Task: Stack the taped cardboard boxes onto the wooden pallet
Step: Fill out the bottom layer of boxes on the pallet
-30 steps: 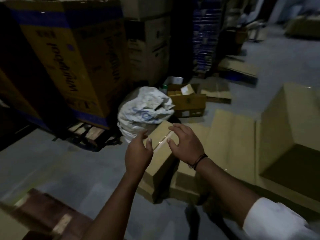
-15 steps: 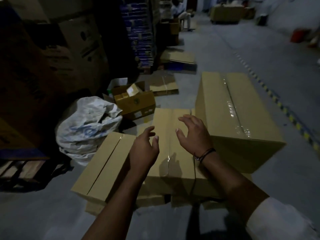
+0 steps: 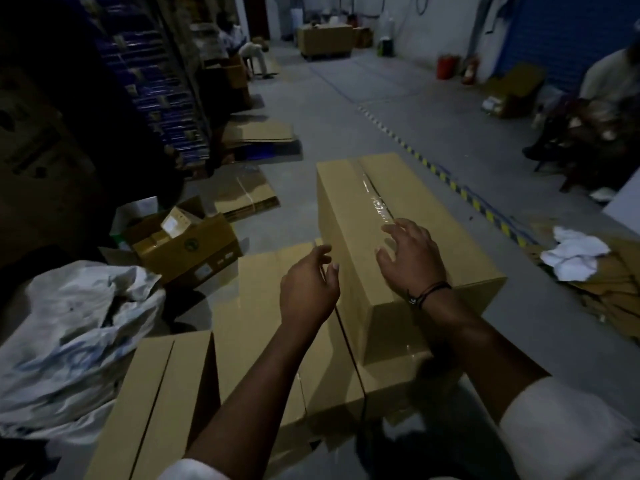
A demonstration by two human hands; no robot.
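A tall taped cardboard box (image 3: 349,202) stands on the floor in front of me, clear tape along its top seam. My right hand (image 3: 410,259) hovers open over its near top, fingers spread. My left hand (image 3: 308,289) is open beside the box's left face, holding nothing. Lower taped boxes (image 3: 256,306) lie flat to the left, and another (image 3: 152,403) sits at the bottom left. No wooden pallet shows in this view.
A white sack (image 3: 69,341) slumps at left beside an open carton (image 3: 187,247) of small boxes. Flattened cardboard (image 3: 249,192) lies on the floor behind. Dark stacked goods (image 3: 152,77) line the left. White rags (image 3: 575,252) and a seated person (image 3: 602,109) are at right.
My view has swung right, away from the large printed cartons and pallet. Both hands have shifted from the low flat boxes to the tall taped box.
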